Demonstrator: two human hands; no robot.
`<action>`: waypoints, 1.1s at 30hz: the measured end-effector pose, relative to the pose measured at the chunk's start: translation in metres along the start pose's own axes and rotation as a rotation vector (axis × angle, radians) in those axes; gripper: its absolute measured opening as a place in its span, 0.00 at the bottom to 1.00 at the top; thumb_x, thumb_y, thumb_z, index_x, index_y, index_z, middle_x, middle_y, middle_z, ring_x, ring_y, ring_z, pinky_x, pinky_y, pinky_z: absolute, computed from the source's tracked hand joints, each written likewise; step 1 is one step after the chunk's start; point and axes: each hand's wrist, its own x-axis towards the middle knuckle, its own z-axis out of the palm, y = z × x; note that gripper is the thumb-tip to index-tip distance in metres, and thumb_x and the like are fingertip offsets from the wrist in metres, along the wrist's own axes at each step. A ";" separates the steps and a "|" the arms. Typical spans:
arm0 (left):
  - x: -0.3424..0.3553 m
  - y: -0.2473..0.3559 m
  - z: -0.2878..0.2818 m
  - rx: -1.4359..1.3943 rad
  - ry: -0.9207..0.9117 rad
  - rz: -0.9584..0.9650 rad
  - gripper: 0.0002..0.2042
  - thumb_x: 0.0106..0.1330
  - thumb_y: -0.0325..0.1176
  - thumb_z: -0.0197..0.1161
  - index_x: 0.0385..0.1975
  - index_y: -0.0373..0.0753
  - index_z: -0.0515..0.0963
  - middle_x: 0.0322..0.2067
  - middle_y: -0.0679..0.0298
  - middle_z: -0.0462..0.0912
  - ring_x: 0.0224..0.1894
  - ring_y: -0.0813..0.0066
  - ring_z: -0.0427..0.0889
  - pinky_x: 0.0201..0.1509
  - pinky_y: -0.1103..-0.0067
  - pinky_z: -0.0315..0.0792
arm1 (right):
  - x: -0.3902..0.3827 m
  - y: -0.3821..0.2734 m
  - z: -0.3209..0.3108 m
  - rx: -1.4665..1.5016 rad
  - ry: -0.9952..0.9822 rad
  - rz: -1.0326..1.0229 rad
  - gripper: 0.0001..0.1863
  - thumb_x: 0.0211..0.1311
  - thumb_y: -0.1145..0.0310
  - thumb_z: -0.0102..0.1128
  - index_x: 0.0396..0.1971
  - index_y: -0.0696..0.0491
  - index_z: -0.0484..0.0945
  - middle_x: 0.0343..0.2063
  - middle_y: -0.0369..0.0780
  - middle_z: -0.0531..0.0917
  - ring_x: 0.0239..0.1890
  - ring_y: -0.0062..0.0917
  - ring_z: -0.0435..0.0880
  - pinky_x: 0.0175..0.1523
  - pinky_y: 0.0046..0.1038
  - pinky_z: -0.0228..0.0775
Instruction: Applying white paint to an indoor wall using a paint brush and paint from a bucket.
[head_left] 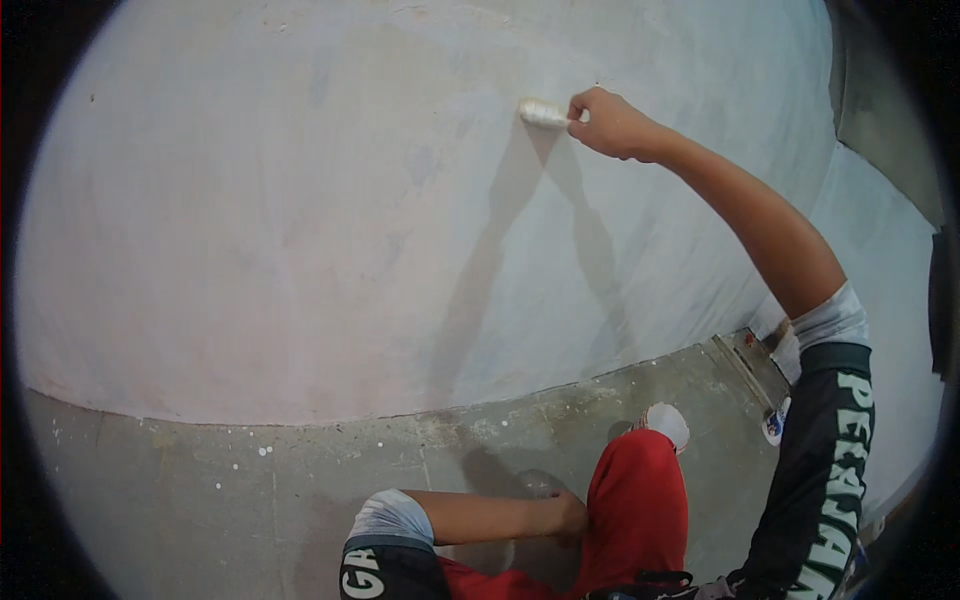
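Observation:
My right hand [608, 120] reaches up to the wall, its fingers closed around the handle end of a paintbrush [541, 113]. The brush has a wide, whitish head that points left and lies close to or against the painted wall [300, 200]. Low down, my left hand [568, 515] is beside my bent knee in red trousers [640, 490], with its fingers mostly hidden. Just behind that hand is a pale, see-through round thing [540, 484], too unclear to name.
A grey tiled floor [170, 480] with white paint spots meets the wall's lower edge. Past my knee is a white round object [667, 425], perhaps a container. A strip-like piece [740, 370] and a small blue-and-white item [775, 422] lie near the right corner.

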 end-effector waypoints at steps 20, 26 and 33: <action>0.003 0.000 -0.014 -0.008 -0.146 -0.004 0.20 0.56 0.39 0.59 0.50 0.42 0.78 0.49 0.58 0.79 0.49 0.55 0.79 0.49 0.53 0.71 | 0.115 0.045 -0.041 -0.261 0.899 -0.435 0.13 0.55 0.66 0.52 0.33 0.60 0.80 0.22 0.43 0.77 0.19 0.29 0.73 0.22 0.33 0.65; -0.012 -0.004 -0.010 -0.062 -0.189 -0.028 0.26 0.55 0.37 0.60 0.57 0.45 0.72 0.47 0.57 0.80 0.48 0.54 0.79 0.49 0.52 0.71 | 0.014 -0.021 -0.011 -0.058 -0.152 0.007 0.13 0.55 0.67 0.52 0.32 0.61 0.78 0.17 0.38 0.73 0.14 0.22 0.65 0.16 0.27 0.57; -0.006 -0.004 -0.008 -0.038 -0.066 0.015 0.26 0.51 0.35 0.61 0.54 0.46 0.74 0.43 0.56 0.81 0.50 0.58 0.79 0.49 0.57 0.72 | 0.055 -0.013 -0.089 -0.011 0.209 -0.024 0.13 0.54 0.63 0.55 0.32 0.55 0.80 0.18 0.37 0.74 0.13 0.19 0.66 0.16 0.27 0.55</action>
